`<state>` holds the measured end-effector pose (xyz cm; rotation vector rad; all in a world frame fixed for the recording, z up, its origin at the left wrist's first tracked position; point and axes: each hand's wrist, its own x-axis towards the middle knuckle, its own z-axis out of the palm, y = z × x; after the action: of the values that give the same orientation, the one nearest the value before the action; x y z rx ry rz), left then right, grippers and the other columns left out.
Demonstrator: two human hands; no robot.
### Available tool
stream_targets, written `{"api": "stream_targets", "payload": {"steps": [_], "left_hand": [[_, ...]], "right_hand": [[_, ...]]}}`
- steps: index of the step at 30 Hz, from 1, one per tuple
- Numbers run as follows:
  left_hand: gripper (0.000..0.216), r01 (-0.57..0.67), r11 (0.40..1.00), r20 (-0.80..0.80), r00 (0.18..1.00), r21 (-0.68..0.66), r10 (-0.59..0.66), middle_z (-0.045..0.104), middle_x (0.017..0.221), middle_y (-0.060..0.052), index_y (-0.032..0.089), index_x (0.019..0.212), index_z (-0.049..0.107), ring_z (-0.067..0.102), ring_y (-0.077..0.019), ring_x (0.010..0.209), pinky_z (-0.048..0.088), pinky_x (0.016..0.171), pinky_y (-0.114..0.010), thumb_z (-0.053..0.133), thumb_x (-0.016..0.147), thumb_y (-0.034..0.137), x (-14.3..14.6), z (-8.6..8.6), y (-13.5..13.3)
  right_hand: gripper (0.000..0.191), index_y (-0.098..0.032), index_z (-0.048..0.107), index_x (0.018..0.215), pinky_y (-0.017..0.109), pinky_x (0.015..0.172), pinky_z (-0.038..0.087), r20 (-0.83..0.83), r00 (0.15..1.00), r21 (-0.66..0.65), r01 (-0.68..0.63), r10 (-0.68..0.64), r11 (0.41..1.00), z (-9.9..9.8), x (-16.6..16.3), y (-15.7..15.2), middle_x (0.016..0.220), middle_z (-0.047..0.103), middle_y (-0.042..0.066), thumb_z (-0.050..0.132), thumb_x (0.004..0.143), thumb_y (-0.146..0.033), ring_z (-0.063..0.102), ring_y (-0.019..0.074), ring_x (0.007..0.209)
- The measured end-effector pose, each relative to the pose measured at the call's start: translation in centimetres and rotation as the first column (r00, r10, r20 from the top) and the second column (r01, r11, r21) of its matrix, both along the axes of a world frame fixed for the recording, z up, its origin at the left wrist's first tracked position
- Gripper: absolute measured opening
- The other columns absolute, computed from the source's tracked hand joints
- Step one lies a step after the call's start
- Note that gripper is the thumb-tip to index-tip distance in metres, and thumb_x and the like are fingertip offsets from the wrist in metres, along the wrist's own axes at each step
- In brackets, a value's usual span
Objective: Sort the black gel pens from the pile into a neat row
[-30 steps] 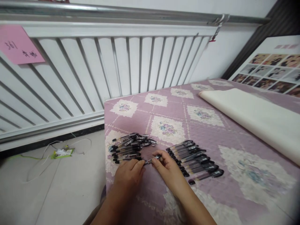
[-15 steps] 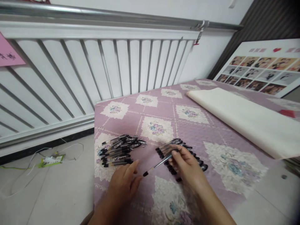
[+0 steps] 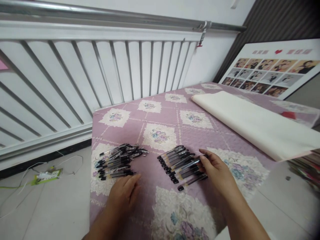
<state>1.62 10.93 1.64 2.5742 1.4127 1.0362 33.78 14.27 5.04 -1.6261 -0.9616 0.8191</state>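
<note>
My right hand [image 3: 212, 166] pinches the end of a clear-barrelled pen [image 3: 188, 165] with a black tip, holding it over a row of similar pens [image 3: 172, 158]. The row's pens lie side by side, their black ends towards the left. Just below a loose heap of pens [image 3: 116, 161], my left hand [image 3: 126, 190] rests near the cloth with nothing visible in it, its fingers loosely stretched and thumb apart. Pens in the heap overlap, several pointing different ways.
A purple floral tablecloth [image 3: 165, 115] covers the table. A folded cream sheet [image 3: 250, 120] lies at the right. Behind stands a white radiator [image 3: 145, 66], and a photo board [image 3: 265, 70] leans at the back right. On the floor at left is a power strip [image 3: 47, 176] with cables.
My right hand has moved right and brought its pen over the row. My left hand has drawn away from the pen's tip towards the heap. The view has shifted slightly right.
</note>
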Motion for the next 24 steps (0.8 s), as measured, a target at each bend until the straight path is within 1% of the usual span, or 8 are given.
{"api": "stream_targets", "payload": {"steps": [4, 9, 16, 21, 24], "left_hand": [[0.025, 0.001, 1.000, -0.016, 1.000, -0.001, -0.001, 0.070, 0.091, -0.006, 0.019, 0.113, 0.056, 0.066, -0.0201, 0.079, 0.052, 0.069, -0.030, 0.044, 0.093, 0.027, -0.09, -0.35, 0.00], [0.025, 0.005, 1.000, -0.018, 1.000, -0.021, -0.005, 0.070, 0.091, -0.006, 0.020, 0.113, 0.057, 0.066, -0.0199, 0.079, 0.052, 0.069, -0.030, 0.044, 0.093, 0.028, -0.10, -0.61, -0.02], [0.025, 0.012, 1.000, -0.009, 1.000, -0.018, -0.012, 0.071, 0.091, -0.005, 0.020, 0.111, 0.059, 0.066, -0.0202, 0.080, 0.052, 0.071, -0.030, 0.044, 0.094, 0.032, -0.08, -0.62, -0.05], [0.026, 0.013, 1.000, -0.007, 1.000, -0.024, -0.013, 0.071, 0.093, -0.005, 0.021, 0.112, 0.059, 0.066, -0.0204, 0.083, 0.053, 0.072, -0.030, 0.044, 0.094, 0.033, -0.12, -0.60, -0.07], [0.025, 0.014, 0.999, -0.005, 1.000, -0.028, -0.014, 0.071, 0.094, -0.005, 0.021, 0.112, 0.059, 0.066, -0.0203, 0.084, 0.053, 0.073, -0.030, 0.044, 0.094, 0.033, -0.13, -0.68, -0.06]], "right_hand": [[0.042, -0.022, 0.059, 0.110, 0.029, 0.053, 0.047, 0.052, 0.999, -0.030, -0.013, 0.015, 0.999, 0.45, -0.54, 0.10, 0.076, 0.064, 0.002, 0.060, 0.075, -0.044, 0.057, 0.0171, 0.061], [0.045, -0.019, 0.057, 0.114, 0.029, 0.053, 0.046, 0.121, 0.992, -0.054, -0.025, 0.031, 0.998, 0.36, -0.42, 0.16, 0.074, 0.064, 0.002, 0.058, 0.076, -0.043, 0.061, 0.0188, 0.065], [0.042, -0.018, 0.058, 0.113, 0.031, 0.066, 0.050, 0.227, 0.973, -0.071, -0.023, 0.039, 0.997, -0.07, 0.05, 0.28, 0.087, 0.067, 0.005, 0.056, 0.077, -0.039, 0.064, 0.0183, 0.070], [0.042, -0.018, 0.059, 0.111, 0.031, 0.066, 0.050, 0.248, 0.968, -0.058, -0.005, 0.020, 0.998, -0.20, 0.19, 0.21, 0.098, 0.069, 0.008, 0.057, 0.076, -0.040, 0.065, 0.0179, 0.071], [0.042, -0.018, 0.060, 0.112, 0.031, 0.064, 0.050, 0.294, 0.956, -0.099, 0.020, 0.010, 0.995, -0.03, 0.35, 0.00, 0.086, 0.070, 0.007, 0.055, 0.077, -0.041, 0.065, 0.0194, 0.069]]}}
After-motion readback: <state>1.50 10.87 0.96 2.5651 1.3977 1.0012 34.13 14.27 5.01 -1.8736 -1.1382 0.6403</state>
